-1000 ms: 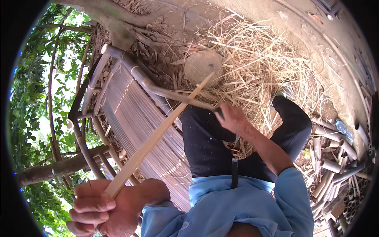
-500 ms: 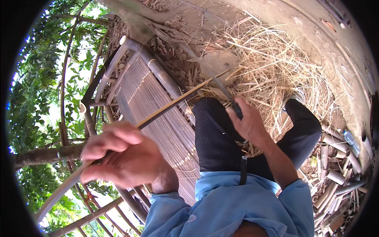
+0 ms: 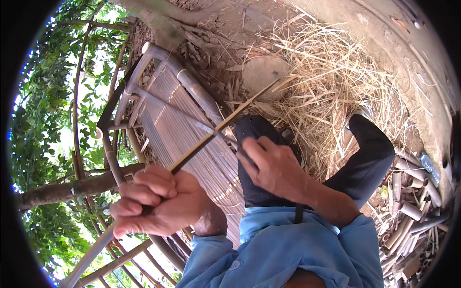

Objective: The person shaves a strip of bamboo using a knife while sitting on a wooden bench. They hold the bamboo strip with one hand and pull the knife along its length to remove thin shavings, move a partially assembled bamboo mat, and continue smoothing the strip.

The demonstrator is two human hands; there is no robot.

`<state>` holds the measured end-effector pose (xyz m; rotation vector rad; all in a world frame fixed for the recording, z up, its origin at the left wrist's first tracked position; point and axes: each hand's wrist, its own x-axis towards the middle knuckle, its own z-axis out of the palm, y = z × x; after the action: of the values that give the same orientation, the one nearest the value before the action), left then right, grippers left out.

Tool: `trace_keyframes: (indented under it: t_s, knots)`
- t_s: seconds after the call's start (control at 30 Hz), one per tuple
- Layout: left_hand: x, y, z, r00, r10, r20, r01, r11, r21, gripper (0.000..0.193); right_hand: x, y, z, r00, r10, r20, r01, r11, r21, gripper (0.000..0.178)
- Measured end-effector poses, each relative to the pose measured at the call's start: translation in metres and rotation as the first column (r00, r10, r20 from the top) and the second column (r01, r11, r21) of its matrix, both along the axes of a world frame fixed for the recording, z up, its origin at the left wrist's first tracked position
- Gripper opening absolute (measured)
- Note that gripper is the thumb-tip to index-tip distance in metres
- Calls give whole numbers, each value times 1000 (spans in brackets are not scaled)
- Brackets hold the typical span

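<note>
My left hand [image 3: 161, 201] is closed round a long bamboo strip [image 3: 245, 105], which slants from the lower left up to the far middle. In my right hand [image 3: 278, 170] is a knife, its dark handle mostly hidden by my fingers. The knife's long thin blade [image 3: 180, 113], somewhat blurred, points to the upper left and crosses the strip a little beyond my left knee. Whether the edge bites into the strip I cannot tell. The strip's near end runs past my left fist toward the lower left rim.
A slatted bamboo bench [image 3: 168, 91] stands to the left, beside my leg. Pale shavings [image 3: 331, 72] are heaped on the ground ahead, next to a round flat stump [image 3: 264, 74]. Cut bamboo pieces [image 3: 413, 211] and a plastic bottle [image 3: 429, 169] lie at the right. Leaves and a pole fence [image 3: 79, 185] line the left.
My right hand has come left and nearer, bringing the blade from the strip's far end back along it. My left hand has shifted slightly right, still holding the strip.
</note>
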<state>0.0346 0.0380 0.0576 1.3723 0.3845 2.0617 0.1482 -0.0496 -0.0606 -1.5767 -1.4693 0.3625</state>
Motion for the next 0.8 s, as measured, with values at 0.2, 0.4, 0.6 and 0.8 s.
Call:
trace_keyframes:
  t_s: [0.2, 0.4, 0.6, 0.8]
  knots:
    - [-1, 1, -3, 999, 36, 10, -36, 999, 4, 47, 8, 7, -23, 995, -76, 61, 82, 992, -100, 16]
    - [-5, 3, 3, 987, 160, -22, -160, 987, -3, 47, 9, 14, -58, 1000, 11, 10, -11, 998, -62, 17]
    - [-19, 18, -1, 989, 144, -45, -144, 990, 2, 47, 36, 28, -91, 998, -56, 2, 55, 962, -267, 17]
    - [-29, 19, -5, 993, -69, -100, 77, 994, 82, 47, 15, 25, -51, 998, 39, -40, -41, 997, -64, 19]
